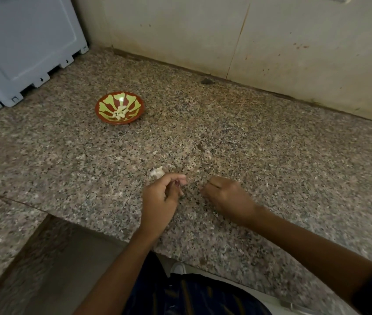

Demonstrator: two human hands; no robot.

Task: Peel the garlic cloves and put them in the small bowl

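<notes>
Both hands, left point(161, 194) and right point(223, 196), curl over the counter point(271, 155); held contents unclear; no writing readable.

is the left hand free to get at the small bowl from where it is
Probably yes: only bare countertop lies between the left hand and the small bowl, up and to its left. Its fingers are curled, though, perhaps pinching something small; that is too blurred to tell.
</notes>
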